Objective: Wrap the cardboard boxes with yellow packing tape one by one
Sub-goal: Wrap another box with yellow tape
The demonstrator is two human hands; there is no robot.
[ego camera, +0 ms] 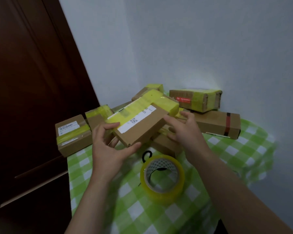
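A cardboard box (142,127) with a white label and bands of yellow tape is held tilted above the table. My left hand (108,146) grips its near left corner, thumb under the front edge and fingers on the taped end. My right hand (184,130) touches the box's right end with fingers spread and loosely bent; I cannot tell whether it grips. A roll of yellow packing tape (162,178) stands on the table just below the hands. Several other boxes with yellow tape lie behind, such as one at the left (73,134) and one at the back right (196,100).
The table has a green and white checked cloth (227,157) and stands in a corner. A dark wooden door (32,81) is at the left, a pale wall behind. A long brown box with a red and black band (218,124) lies at the right. A black cord (146,155) lies behind the roll.
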